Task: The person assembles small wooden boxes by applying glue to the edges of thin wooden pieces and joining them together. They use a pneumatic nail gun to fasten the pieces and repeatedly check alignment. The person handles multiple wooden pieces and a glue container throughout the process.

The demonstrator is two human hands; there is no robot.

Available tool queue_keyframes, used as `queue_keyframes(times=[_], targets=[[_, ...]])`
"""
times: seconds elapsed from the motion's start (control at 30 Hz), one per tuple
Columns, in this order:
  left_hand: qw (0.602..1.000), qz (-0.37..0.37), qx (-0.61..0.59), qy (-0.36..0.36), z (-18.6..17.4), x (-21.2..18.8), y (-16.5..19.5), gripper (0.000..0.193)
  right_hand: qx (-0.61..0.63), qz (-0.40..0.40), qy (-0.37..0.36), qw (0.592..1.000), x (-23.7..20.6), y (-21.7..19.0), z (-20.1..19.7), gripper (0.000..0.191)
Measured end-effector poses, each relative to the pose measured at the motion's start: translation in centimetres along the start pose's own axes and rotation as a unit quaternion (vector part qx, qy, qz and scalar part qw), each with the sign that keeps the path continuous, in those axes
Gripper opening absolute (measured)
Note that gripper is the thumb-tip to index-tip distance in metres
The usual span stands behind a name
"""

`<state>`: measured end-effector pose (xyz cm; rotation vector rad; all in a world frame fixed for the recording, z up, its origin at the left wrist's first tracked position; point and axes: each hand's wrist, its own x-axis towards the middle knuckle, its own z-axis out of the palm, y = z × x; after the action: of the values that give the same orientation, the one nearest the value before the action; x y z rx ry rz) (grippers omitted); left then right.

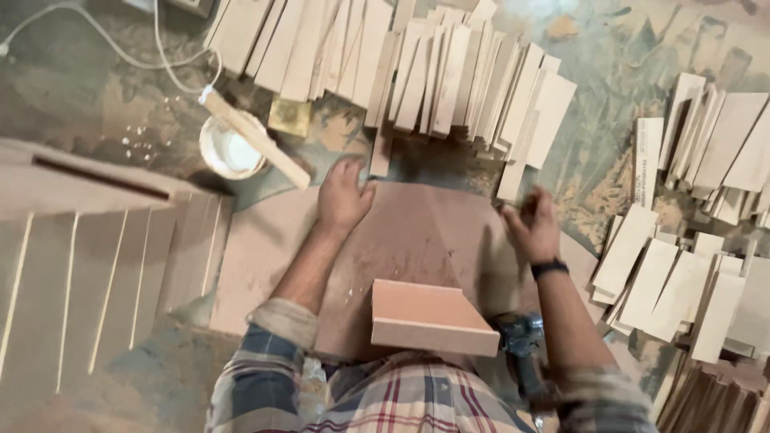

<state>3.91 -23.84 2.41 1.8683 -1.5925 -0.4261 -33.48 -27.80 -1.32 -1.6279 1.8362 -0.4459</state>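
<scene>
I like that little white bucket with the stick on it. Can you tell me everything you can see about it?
The small round white container stands upright on the stained floor, at the upper left, beyond the person's left hand and apart from it. It is open, with a thin rim, and looks partly filled with something white and smooth, maybe glue or paint. A pale wooden strip lies slanted across its rim, covering its right side. A thin white cord curves past above it.
</scene>
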Motion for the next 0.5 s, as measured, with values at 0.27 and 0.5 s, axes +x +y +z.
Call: queue_keyframes(times=[0.27, 0.5], targets=[[0.974, -0.121, 0.191, 0.033, -1.0, 16.3, -4.9, 0.093, -0.068, -0.100, 0.058, 0.991, -6.9, 7.6, -4.0, 0.061], [0.973, -0.088, 0.212, 0.017, -3.1, 16.5, -2.4, 0.074, -0.067, 0.004, 0.198, 0.978, -4.6, 12.4, -15.8, 0.041]])
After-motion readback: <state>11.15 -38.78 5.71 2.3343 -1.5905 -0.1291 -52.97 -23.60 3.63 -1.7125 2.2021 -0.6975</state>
